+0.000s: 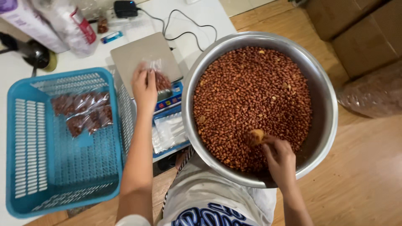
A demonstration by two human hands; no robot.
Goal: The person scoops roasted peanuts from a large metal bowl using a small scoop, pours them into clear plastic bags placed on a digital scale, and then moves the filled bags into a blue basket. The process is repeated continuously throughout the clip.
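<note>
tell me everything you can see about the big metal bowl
The metal bowl is large, round and shiny, like steel, with a rolled rim. It sits upright beside the scale, filled with reddish-brown peanuts. The right hand reaches over its near rim, dipping a small wooden scoop into the nuts.

My left grip (pixel 144 86) is holding a small clear bag of peanuts (pixel 161 79) on the scale (pixel 142 52). My right grip (pixel 279 157) is dipping a wooden scoop (pixel 256 136) into the steel bowl (pixel 324 125) of peanuts. Filled bags (pixel 83 111) are lying in the blue basket (pixel 25 167) on the white counter (pixel 197 10).
</note>
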